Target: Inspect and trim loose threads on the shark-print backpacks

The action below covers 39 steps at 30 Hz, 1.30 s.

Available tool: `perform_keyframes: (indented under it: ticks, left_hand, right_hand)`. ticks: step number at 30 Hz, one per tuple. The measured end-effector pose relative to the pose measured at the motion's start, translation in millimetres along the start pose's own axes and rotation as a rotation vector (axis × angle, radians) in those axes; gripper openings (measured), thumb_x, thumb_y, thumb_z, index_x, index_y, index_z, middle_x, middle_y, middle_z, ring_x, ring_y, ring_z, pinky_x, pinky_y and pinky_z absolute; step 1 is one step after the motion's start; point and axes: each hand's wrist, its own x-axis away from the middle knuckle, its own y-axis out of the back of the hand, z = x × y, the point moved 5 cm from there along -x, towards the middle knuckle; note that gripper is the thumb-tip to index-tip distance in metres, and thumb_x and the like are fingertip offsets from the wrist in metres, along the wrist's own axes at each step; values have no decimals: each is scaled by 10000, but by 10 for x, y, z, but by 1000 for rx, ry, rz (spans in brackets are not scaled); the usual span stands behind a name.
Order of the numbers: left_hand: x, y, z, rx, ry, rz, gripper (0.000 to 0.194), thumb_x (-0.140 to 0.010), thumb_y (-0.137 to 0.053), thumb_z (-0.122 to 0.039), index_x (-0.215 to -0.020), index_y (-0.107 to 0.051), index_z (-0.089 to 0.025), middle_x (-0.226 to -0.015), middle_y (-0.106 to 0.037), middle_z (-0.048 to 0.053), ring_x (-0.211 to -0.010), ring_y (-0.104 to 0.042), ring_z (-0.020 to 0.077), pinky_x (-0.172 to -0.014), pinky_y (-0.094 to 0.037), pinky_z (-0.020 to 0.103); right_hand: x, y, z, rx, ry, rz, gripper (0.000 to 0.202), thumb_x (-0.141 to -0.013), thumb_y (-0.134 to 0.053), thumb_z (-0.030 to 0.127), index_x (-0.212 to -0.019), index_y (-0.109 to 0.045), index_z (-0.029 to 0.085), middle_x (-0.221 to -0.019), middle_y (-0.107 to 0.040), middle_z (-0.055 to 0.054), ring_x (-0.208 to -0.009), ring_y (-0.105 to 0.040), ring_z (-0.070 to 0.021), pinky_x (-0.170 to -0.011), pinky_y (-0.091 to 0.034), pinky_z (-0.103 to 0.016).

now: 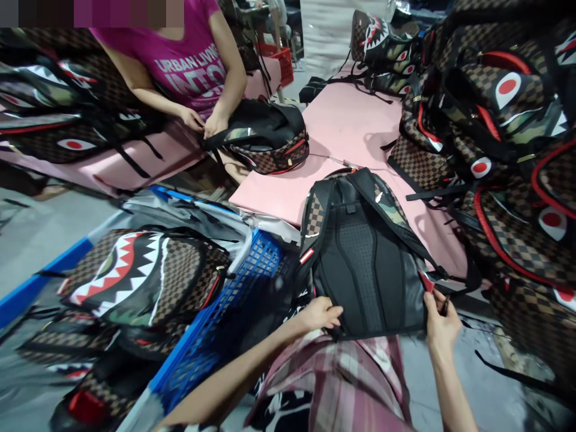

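Note:
A backpack [369, 264] lies at the near edge of the pink table with its black padded back panel and shoulder straps facing up. My left hand [320, 314] is at its lower left corner, fingers curled against the edge; whether it grips the fabric is hard to see. At the lower right side my right hand [441, 318] pinches the bag's edge near a small red tab [426, 282], and a small dark object shows between its fingers.
Piled checkered backpacks [504, 150] crowd the right. A blue crate [265, 258] and a checkered shark-mouth backpack [135, 276] are at left. Across the pink table [346, 120], a person in a magenta shirt [189, 66] handles another black backpack [270, 135].

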Motion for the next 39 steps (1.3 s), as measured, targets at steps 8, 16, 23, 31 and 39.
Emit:
perform_keyframes:
  ticks: [8, 16, 23, 31, 39]
  left_hand:
    - [-51, 1055, -553, -795, -335, -711, 497, -856, -325, -132, -1342, -407, -201, -976, -588, 94, -886, -564, 206, -784, -443, 315]
    - [-148, 1064, -514, -986, -470, -562, 607, -778, -360, -33, -1299, -461, -328, -957, -549, 38, -854, -518, 173, -756, -419, 295]
    - [-145, 1129, -488, -678, -506, -494, 398, -754, -391, -27, -791, -726, -240, -941, -603, 20, -877, -558, 155, -796, -436, 281]
    - [-118, 1127, -485, -400, -543, -752, 251, -824, -460, -99, -941, -646, -219, -938, -667, -7, -894, -608, 135, -840, -460, 252]
    - [-168, 1181, -432, -333, -496, -779, 201, -822, -520, -131, -943, -648, -227, -907, -687, -11, -860, -630, 143, -832, -486, 275]
  right_hand:
    - [-9, -7, -7, 31, -24, 25, 566, -668, -631, 533, -1057, -655, 122, -712, -595, -17, -634, -486, -145, -627, -415, -277]
    - [135, 140, 330, 143, 64, -134, 530, -704, -618, 489, -1117, -626, 156, -921, -628, -76, -797, -552, -205, -724, -420, -314]
    - [576, -469, 1050, 370, 437, 254, 478, -836, -475, 474, -1209, -509, 176, -1018, -617, -95, -853, -567, -219, -732, -409, -313]
    - [966, -1799, 1768, 776, 1071, 603, 264, -888, -470, 286, -1113, -540, 166, -951, -605, -88, -856, -485, -227, -714, -302, -334]
    - [1044, -2013, 1963, 967, 1264, 703, 162, -890, -441, 160, -956, -587, 176, -875, -598, -78, -820, -454, -217, -680, -228, -344]
